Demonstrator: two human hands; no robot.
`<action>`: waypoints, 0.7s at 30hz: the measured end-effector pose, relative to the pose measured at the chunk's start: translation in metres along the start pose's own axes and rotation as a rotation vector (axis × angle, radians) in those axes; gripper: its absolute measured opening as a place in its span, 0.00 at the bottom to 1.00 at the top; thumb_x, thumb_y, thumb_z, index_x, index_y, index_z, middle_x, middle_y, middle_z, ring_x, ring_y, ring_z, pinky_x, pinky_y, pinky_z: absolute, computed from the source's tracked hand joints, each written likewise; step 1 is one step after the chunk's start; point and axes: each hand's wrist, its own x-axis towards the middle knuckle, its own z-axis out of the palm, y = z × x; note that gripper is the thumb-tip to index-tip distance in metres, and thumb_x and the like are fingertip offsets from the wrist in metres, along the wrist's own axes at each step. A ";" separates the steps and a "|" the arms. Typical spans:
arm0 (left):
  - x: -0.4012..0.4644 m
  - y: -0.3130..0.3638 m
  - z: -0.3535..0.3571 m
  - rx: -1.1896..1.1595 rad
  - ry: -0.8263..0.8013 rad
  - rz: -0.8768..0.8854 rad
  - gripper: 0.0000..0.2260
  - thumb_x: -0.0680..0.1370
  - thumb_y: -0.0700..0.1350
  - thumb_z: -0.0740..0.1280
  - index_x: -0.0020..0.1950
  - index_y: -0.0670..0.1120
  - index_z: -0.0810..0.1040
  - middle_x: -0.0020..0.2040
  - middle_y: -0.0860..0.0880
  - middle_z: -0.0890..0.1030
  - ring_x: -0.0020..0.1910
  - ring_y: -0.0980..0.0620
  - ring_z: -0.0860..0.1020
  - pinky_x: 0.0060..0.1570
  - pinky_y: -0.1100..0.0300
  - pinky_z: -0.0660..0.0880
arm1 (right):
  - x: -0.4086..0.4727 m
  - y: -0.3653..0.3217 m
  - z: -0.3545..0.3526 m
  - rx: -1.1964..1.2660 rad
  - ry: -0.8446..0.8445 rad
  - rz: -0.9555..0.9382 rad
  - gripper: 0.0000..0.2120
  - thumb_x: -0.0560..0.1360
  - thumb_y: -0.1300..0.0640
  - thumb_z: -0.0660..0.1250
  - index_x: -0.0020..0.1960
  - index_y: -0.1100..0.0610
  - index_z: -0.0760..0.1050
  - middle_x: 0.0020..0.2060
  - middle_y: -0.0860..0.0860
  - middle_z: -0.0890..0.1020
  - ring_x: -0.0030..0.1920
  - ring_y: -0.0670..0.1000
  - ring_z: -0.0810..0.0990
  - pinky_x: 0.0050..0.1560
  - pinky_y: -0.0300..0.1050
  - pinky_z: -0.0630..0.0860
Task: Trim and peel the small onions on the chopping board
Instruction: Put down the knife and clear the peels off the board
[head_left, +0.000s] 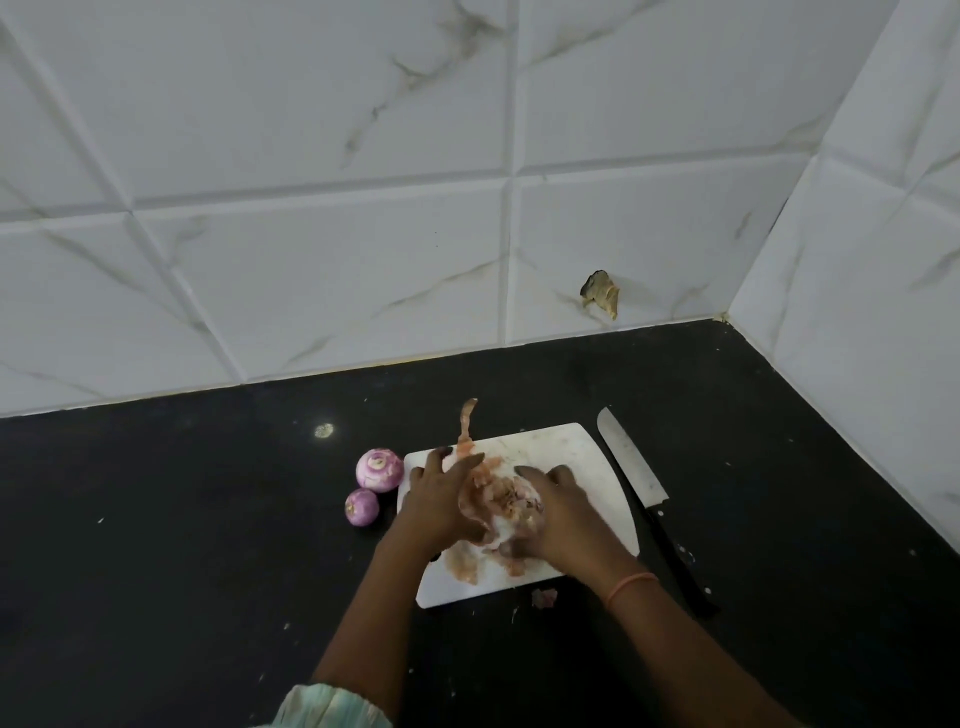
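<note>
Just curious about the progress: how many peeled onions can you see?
2: the larger onion and the smaller onion lie on the counter, left of the chopping board. The hands may hide another.

Orange wristband (630, 586); pale green sleeve (332, 707)

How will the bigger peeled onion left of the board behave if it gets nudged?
The bigger onion looks round and smooth, so it would probably roll. It sits on the bare counter beside the board, apparently touching the smaller onion, which it may knock. Its peeled, glossy skin is likely slippery to pinch.
</note>
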 end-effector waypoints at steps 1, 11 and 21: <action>0.002 0.000 0.005 -0.006 -0.005 0.003 0.42 0.69 0.50 0.79 0.79 0.59 0.61 0.78 0.48 0.57 0.74 0.41 0.59 0.71 0.48 0.64 | 0.001 -0.005 0.006 -0.081 -0.073 0.005 0.46 0.64 0.49 0.79 0.75 0.43 0.57 0.65 0.51 0.61 0.64 0.54 0.69 0.65 0.52 0.72; -0.002 0.007 0.033 -0.374 0.266 0.000 0.11 0.74 0.35 0.71 0.53 0.46 0.85 0.48 0.50 0.78 0.39 0.57 0.74 0.38 0.74 0.70 | 0.011 -0.011 0.034 0.012 0.236 -0.061 0.08 0.77 0.63 0.63 0.50 0.54 0.79 0.47 0.48 0.75 0.46 0.48 0.77 0.48 0.38 0.77; -0.016 0.011 0.011 -0.630 0.340 0.007 0.07 0.73 0.33 0.71 0.45 0.43 0.85 0.42 0.45 0.85 0.40 0.48 0.85 0.47 0.51 0.82 | -0.001 -0.015 0.010 0.334 0.451 -0.077 0.06 0.70 0.66 0.74 0.45 0.59 0.84 0.40 0.49 0.84 0.43 0.47 0.82 0.46 0.42 0.79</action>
